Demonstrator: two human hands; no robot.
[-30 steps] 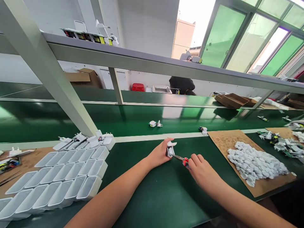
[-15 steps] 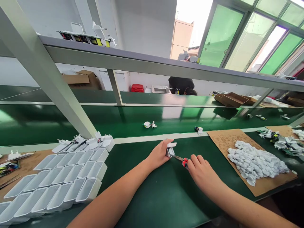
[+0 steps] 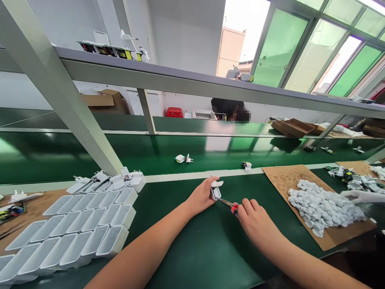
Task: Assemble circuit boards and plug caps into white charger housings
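My left hand point(image 3: 199, 197) is closed around a small white plastic plug housing point(image 3: 216, 193), its open side facing right. In my right hand point(image 3: 255, 218) is a pair of pliers point(image 3: 226, 202) with red handles. The jaws reach the lower edge of the housing; whether they grip anything inside is too small to tell. Both hands are just above the green work table point(image 3: 192, 257).
Rows of white open housings point(image 3: 72, 228) stand at left, with plug parts point(image 3: 105, 180) behind. White pieces point(image 3: 326, 206) lie on cardboard point(image 3: 279, 176) at right, near another person's gloved hand point(image 3: 362, 196). Plug assemblies point(image 3: 184, 159) sit on the green belt point(image 3: 135, 152) beneath a shelf point(image 3: 180, 74).
The plug assemblies on the belt have shifted slightly left. Another person's gloved hand has come in at the right, by the white pieces. My hands, housing and pliers stay almost in place.
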